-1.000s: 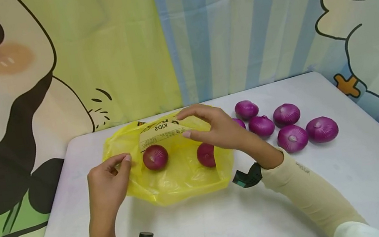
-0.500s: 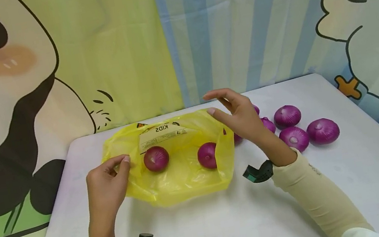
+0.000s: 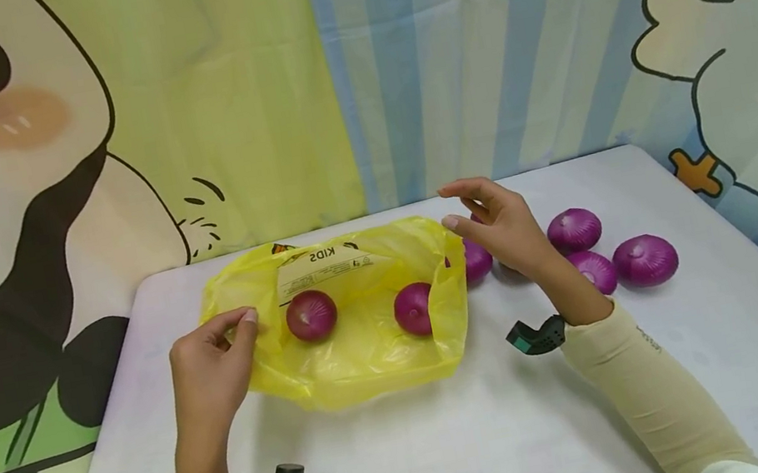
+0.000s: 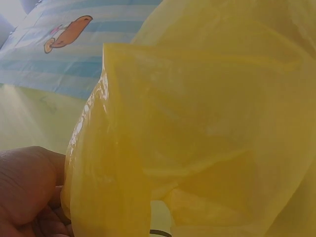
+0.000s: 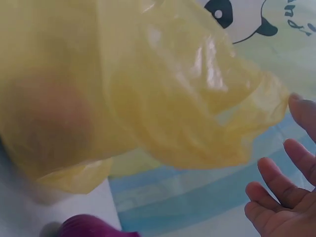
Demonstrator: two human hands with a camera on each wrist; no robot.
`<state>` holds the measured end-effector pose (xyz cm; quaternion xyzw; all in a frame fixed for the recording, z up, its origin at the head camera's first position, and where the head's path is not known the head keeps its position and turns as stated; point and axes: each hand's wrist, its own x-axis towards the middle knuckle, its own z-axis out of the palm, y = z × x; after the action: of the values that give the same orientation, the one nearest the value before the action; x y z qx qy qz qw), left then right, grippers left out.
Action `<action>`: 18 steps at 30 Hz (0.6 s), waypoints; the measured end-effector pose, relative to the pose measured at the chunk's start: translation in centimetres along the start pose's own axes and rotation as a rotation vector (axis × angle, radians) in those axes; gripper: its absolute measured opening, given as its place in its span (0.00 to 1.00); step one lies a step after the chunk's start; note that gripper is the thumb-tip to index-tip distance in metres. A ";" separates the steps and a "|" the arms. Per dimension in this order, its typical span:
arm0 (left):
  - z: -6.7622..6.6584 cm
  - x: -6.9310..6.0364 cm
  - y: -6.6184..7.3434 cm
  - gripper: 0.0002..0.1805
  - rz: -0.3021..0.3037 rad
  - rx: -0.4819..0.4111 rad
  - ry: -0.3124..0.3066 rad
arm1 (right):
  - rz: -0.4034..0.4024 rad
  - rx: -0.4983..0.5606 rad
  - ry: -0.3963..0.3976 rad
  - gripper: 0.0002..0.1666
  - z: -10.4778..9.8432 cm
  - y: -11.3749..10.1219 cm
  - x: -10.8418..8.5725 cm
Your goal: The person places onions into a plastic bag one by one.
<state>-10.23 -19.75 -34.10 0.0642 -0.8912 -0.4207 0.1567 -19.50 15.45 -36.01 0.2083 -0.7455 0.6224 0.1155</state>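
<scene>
A yellow plastic bag (image 3: 365, 374) with printing inside lies with its mouth held wide. Inside it are two red onions: one at the left (image 3: 312, 315), the other (image 3: 413, 311) partly covered by the bag's right fold. Between thumb and forefinger, my left hand (image 3: 213, 375) pinches the bag's left edge; the left wrist view shows the film rising beside the fingers. My right hand (image 3: 503, 227) hovers just past the bag's right rim, fingers loosely spread and holding nothing. In the right wrist view the thumb tip is at the bag's edge; whether it touches, I cannot tell.
Several more red onions sit on the white table (image 3: 403, 460) right of the bag, among them a near-bag onion (image 3: 478, 261), a back onion (image 3: 574, 230) and a rightmost onion (image 3: 645, 260). My right hand and wrist partly hide some. A cartoon curtain (image 3: 252, 123) stands behind.
My right hand has moved from above the bag to the right, past its rim and over the loose onions. The left hand keeps its pinch and has barely moved.
</scene>
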 end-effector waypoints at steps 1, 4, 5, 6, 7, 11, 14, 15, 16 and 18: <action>0.0 0.0 0.0 0.16 0.001 -0.001 0.000 | 0.019 -0.001 0.003 0.21 -0.1 0.3 -0.1; 0.0 0.0 -0.1 0.16 0.006 -0.004 0.004 | 0.084 -0.019 0.016 0.22 -0.4 1.3 -0.2; 0.0 0.0 -0.1 0.16 0.007 -0.003 0.007 | 0.110 -0.029 0.017 0.22 -0.4 1.7 -0.2; 0.0 0.0 -0.2 0.16 0.010 -0.002 0.013 | 0.134 -0.043 0.018 0.22 -0.4 2.1 -0.3; 0.0 0.0 -0.2 0.16 0.014 0.000 0.016 | 0.161 -0.060 0.017 0.23 -0.5 2.4 -0.3; 0.1 0.2 -0.4 0.13 0.034 -0.001 0.023 | 0.242 -0.109 0.003 0.25 -0.5 3.5 -0.4; 0.2 0.2 -0.4 0.13 0.044 -0.003 0.022 | 0.249 -0.123 -0.001 0.25 -0.6 3.9 -0.5; 0.2 0.3 -0.5 0.13 0.045 -0.002 0.023 | 0.242 -0.135 0.002 0.23 -0.6 4.0 -0.6; 0.2 0.3 -0.5 0.13 0.047 -0.002 0.026 | 0.236 -0.141 0.004 0.22 -0.7 4.1 -0.6; 0.2 0.3 -0.5 0.12 0.052 -0.002 0.029 | 0.229 -0.153 0.009 0.21 -0.7 4.3 -0.7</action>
<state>-10.60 -20.02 -34.57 0.0469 -0.8899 -0.4162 0.1808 -20.86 16.89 -39.98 0.1095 -0.8092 0.5738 0.0628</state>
